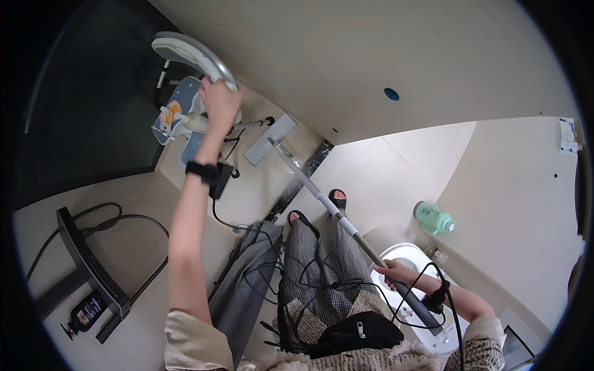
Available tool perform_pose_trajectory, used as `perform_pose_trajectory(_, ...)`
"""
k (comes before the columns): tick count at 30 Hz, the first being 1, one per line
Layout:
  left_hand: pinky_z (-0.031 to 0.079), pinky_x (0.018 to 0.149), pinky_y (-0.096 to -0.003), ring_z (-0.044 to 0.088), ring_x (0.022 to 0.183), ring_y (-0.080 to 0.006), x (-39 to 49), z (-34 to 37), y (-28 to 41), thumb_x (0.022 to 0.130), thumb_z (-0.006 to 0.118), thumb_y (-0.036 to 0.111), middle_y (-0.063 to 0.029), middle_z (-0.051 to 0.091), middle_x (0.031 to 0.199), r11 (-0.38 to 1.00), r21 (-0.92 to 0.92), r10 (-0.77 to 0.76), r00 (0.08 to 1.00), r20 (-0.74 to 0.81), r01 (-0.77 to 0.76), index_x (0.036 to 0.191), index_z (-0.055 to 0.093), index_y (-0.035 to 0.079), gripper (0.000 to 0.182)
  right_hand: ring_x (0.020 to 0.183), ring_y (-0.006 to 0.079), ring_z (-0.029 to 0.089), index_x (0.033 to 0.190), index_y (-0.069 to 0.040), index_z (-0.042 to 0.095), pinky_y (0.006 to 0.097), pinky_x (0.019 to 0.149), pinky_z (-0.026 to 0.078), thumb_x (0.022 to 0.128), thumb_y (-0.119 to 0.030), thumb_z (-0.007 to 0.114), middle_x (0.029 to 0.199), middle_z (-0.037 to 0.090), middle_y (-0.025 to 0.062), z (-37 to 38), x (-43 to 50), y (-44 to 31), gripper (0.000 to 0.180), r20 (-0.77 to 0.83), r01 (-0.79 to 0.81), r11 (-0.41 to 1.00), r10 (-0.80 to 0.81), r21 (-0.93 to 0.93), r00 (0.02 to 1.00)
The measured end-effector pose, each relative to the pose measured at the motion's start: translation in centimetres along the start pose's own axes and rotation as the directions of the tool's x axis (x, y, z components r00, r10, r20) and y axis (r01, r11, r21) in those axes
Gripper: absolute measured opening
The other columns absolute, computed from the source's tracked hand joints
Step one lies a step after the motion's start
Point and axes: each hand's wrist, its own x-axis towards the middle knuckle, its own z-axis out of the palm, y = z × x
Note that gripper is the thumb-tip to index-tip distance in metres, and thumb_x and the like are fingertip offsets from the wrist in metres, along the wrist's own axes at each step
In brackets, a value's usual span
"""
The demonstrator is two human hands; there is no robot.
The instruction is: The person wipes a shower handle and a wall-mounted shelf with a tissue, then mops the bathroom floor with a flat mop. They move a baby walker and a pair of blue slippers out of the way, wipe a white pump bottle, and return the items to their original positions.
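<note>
My left hand grips the end of the curved white-and-grey backrest of a shower chair. Below it, the blue-grey chair seat carries a pump bottle and an orange-and-pink item I cannot make out. Low on the right, my right hand is closed around the metal pole of a flat mop. Its rectangular mop head lies on the shower floor, beside a chair leg. Part of the seat is hidden behind my left hand and forearm.
A dark stone threshold crosses the floor ahead of my feet. A grey shower curtain hangs at left, near a black wall shelf with a hose. To the right are a white toilet and a green thermos jug. Cables trail across my lap.
</note>
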Motion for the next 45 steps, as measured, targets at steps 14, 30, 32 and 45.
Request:
perform_pose_trajectory(14, 0.018, 0.099, -0.062, 0.013, 0.128, -0.0455, 7.3, 8.1, -5.6, 0.07, 0.066, 0.019, -0.0047, 0.044, 0.124, 0.853, 0.363, 0.33, 0.926, 0.182, -0.375, 0.1, 0.06, 0.006, 0.033, 0.048, 0.0106, 0.051, 0.137, -0.01, 0.024, 0.0251, 0.049, 0.044, 0.083, -0.028, 0.06, 0.061, 0.05, 0.0033, -1.9, -13.0, 10.1, 0.067, -0.215, -0.009, 0.974, -0.041, -0.227, 0.976)
perform_pose_trajectory(30, 0.023, 0.1, -0.0576, 0.018, 0.126, -0.0457, 10.9, 9.8, -7.4, 0.072, 0.067, 0.022, -0.005, 0.047, 0.12, 0.827, 0.474, 0.216, 0.949, 0.228, -0.302, 0.105, 0.059, 0.006, 0.037, 0.068, 0.0384, 0.06, 0.136, -0.016, 0.025, 0.0406, 0.064, 0.047, 0.085, -0.025, 0.053, 0.07, 0.059, 0.0227, -6.1, -9.1, 9.2, 0.059, -0.278, 0.079, 0.806, -0.292, -0.587, 0.915)
perform_pose_trajectory(32, 0.023, 0.1, -0.057, 0.018, 0.126, -0.0458, 12.0, 10.2, -8.1, 0.071, 0.067, 0.021, -0.0054, 0.047, 0.12, 0.825, 0.476, 0.22, 0.949, 0.226, -0.305, 0.104, 0.059, 0.006, 0.037, 0.069, 0.0394, 0.06, 0.136, -0.016, 0.026, 0.0412, 0.065, 0.047, 0.083, -0.021, 0.055, 0.071, 0.059, 0.0233, -6.6, -9.2, 9.5, 0.061, -0.267, 0.15, 0.766, -0.39, -0.625, 0.881)
perform_pose_trajectory(45, 0.023, 0.098, -0.0595, 0.018, 0.126, -0.0472, 15.4, 12.8, -10.8, 0.07, 0.067, 0.02, -0.0061, 0.048, 0.118, 0.821, 0.513, 0.188, 0.967, 0.171, -0.25, 0.1, 0.06, 0.007, 0.033, 0.1, 0.0226, 0.052, 0.128, -0.005, 0.04, 0.0308, 0.085, 0.04, 0.084, -0.02, 0.058, 0.11, 0.054, 0.022, -5.0, -18.1, 12.9, 0.05, -0.434, -0.335, 0.901, 0.195, -0.274, 0.879)
